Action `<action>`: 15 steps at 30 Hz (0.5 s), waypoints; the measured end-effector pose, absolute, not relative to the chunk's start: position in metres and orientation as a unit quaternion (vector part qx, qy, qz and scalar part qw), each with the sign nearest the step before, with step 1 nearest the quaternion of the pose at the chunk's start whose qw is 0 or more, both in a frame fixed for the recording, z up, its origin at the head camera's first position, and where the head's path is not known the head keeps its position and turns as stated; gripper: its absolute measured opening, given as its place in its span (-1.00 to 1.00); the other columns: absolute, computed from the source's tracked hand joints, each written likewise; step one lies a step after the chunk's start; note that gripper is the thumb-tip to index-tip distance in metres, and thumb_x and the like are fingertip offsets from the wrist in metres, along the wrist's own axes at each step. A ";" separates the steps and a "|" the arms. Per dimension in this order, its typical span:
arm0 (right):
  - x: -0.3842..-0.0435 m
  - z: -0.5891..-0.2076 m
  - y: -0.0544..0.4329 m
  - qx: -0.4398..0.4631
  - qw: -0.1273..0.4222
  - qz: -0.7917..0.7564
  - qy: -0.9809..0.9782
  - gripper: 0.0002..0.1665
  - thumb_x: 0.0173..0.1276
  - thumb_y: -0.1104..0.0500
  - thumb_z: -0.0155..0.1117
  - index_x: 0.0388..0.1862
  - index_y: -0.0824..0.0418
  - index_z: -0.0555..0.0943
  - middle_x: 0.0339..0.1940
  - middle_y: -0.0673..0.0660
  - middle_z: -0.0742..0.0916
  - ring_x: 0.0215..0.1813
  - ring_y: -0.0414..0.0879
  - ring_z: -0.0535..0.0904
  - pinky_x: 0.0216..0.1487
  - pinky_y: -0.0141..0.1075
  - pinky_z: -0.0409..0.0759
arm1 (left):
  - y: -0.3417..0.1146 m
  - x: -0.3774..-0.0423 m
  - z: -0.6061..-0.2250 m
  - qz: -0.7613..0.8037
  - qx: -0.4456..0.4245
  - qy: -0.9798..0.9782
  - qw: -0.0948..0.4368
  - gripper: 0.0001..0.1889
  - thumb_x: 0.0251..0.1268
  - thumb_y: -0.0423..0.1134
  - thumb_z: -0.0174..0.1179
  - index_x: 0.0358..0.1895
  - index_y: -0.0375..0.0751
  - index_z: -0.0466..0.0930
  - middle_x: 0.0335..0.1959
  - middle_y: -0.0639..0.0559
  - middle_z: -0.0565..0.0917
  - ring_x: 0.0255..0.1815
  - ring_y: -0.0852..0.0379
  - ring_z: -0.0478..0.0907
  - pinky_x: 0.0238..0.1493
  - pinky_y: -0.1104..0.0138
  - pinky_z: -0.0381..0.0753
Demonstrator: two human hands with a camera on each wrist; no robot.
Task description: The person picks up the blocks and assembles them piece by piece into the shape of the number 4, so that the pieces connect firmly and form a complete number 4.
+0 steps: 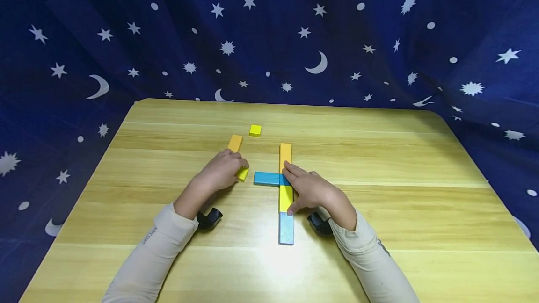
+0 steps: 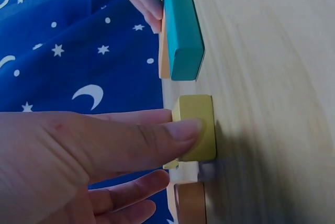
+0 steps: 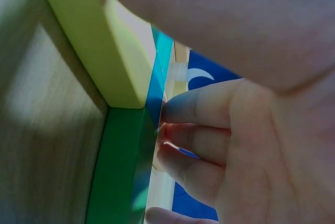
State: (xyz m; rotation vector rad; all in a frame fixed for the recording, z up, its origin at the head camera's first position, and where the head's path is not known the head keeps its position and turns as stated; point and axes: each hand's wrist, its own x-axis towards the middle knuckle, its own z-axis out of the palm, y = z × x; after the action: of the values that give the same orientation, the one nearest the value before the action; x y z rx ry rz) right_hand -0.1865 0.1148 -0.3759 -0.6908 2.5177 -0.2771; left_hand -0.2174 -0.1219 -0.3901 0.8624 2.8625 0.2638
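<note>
My left hand (image 1: 223, 168) pinches a yellow block (image 2: 196, 130) between thumb and fingers, low over the table. Just beyond it lies an orange block (image 1: 235, 142). My right hand (image 1: 315, 188) rests on a column of flat blocks, its fingers fairly straight near the upper joint and its thumb by the lower one. From far to near, the column has an orange block (image 1: 285, 152), a blue part under the fingers, a yellow block (image 1: 285, 196) and a light blue block (image 1: 286, 229). A blue block (image 1: 266, 179) extends left from the column, towards the pinched block.
A small yellow square block (image 1: 255, 130) sits farther back on the wooden table (image 1: 400, 176). Dark blue cloth (image 1: 269, 27) with stars and moons hangs behind and beside the table. Black wrist devices (image 1: 209, 219) are worn under both wrists.
</note>
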 end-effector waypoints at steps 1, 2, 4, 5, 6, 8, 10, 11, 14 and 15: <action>-0.187 -0.376 0.115 -0.254 0.255 -0.102 0.927 0.24 -0.09 -0.13 0.44 0.41 0.36 0.00 0.49 0.22 -0.02 0.49 0.07 -0.10 0.31 0.08 0.13 | -0.121 -0.217 -0.390 0.087 0.289 0.951 0.070 -0.63 -0.08 -0.39 0.36 -0.10 -0.17 0.62 -0.18 -0.04 0.63 -0.12 -0.04 0.46 -0.01 0.16 0.43; -0.186 -0.376 0.115 -0.254 0.255 -0.101 0.928 0.24 -0.09 -0.13 0.44 0.41 0.36 0.00 0.49 0.22 -0.02 0.49 0.08 -0.10 0.31 0.08 0.13 | -0.120 -0.217 -0.390 0.085 0.291 0.950 0.070 -0.64 -0.08 -0.38 0.36 -0.10 -0.17 0.62 -0.20 -0.04 0.63 -0.13 -0.04 0.47 -0.03 0.16 0.43; -0.186 -0.376 0.114 -0.253 0.254 -0.100 0.928 0.24 -0.09 -0.13 0.44 0.41 0.35 0.00 0.49 0.21 -0.02 0.49 0.08 -0.10 0.31 0.09 0.13 | -0.119 -0.216 -0.390 0.084 0.293 0.950 0.071 -0.64 -0.07 -0.36 0.36 -0.09 -0.16 0.62 -0.20 -0.04 0.62 -0.14 -0.03 0.47 -0.05 0.17 0.44; -0.187 -0.377 0.114 -0.253 0.253 -0.099 0.928 0.24 -0.10 -0.13 0.44 0.41 0.35 0.00 0.49 0.21 -0.02 0.49 0.07 -0.09 0.31 0.09 0.13 | -0.118 -0.216 -0.390 0.085 0.294 0.949 0.071 -0.64 -0.06 -0.36 0.36 -0.09 -0.16 0.62 -0.19 -0.04 0.62 -0.14 -0.03 0.47 -0.06 0.17 0.44; -0.187 -0.377 0.114 -0.253 0.253 -0.099 0.928 0.24 -0.09 -0.13 0.44 0.41 0.35 0.00 0.49 0.21 -0.02 0.49 0.07 -0.09 0.31 0.09 0.13 | -0.118 -0.215 -0.390 0.086 0.295 0.949 0.070 -0.64 -0.05 -0.35 0.35 -0.08 -0.16 0.62 -0.19 -0.04 0.62 -0.14 -0.03 0.47 -0.06 0.16 0.44; -0.187 -0.377 0.114 -0.253 0.253 -0.099 0.929 0.24 -0.09 -0.13 0.44 0.41 0.35 0.00 0.49 0.21 -0.02 0.49 0.07 -0.09 0.31 0.10 0.13 | -0.117 -0.214 -0.391 0.087 0.299 0.948 0.066 -0.64 -0.04 -0.34 0.35 -0.07 -0.15 0.62 -0.16 -0.05 0.62 -0.12 -0.04 0.47 -0.06 0.15 0.45; -0.187 -0.377 0.114 -0.253 0.253 -0.098 0.929 0.24 -0.09 -0.13 0.44 0.41 0.35 0.00 0.49 0.21 -0.02 0.49 0.07 -0.09 0.31 0.10 0.13 | -0.116 -0.214 -0.391 0.087 0.304 0.947 0.063 -0.64 -0.03 -0.33 0.34 -0.07 -0.15 0.61 -0.13 -0.06 0.62 -0.11 -0.05 0.47 -0.04 0.14 0.45; -0.187 -0.376 0.114 -0.252 0.254 -0.098 0.929 0.24 -0.09 -0.13 0.44 0.41 0.35 0.00 0.49 0.21 -0.02 0.49 0.07 -0.09 0.31 0.10 0.13 | -0.116 -0.214 -0.391 0.086 0.305 0.947 0.061 -0.64 -0.02 -0.32 0.34 -0.06 -0.15 0.61 -0.12 -0.06 0.62 -0.10 -0.05 0.47 -0.03 0.14 0.45; -0.187 -0.376 0.114 -0.253 0.254 -0.097 0.929 0.24 -0.09 -0.14 0.44 0.41 0.35 0.00 0.49 0.21 -0.02 0.49 0.08 -0.09 0.30 0.09 0.13 | -0.116 -0.213 -0.392 0.082 0.309 0.946 0.058 -0.64 -0.02 -0.31 0.34 -0.06 -0.14 0.61 -0.12 -0.06 0.62 -0.09 -0.05 0.47 -0.02 0.14 0.45; -0.187 -0.377 0.115 -0.253 0.254 -0.096 0.929 0.24 -0.09 -0.14 0.44 0.41 0.35 0.00 0.49 0.21 -0.02 0.49 0.08 -0.09 0.30 0.09 0.13 | -0.115 -0.213 -0.392 0.082 0.309 0.946 0.058 -0.64 -0.02 -0.30 0.34 -0.06 -0.14 0.61 -0.11 -0.06 0.62 -0.08 -0.05 0.47 -0.01 0.14 0.45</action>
State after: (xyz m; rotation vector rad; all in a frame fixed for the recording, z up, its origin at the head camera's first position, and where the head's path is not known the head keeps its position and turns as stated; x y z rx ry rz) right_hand -0.1871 0.1146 -0.3766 -0.6866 2.5233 -0.2609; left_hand -0.2132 -0.1154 -0.3921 0.9364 2.8669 0.2483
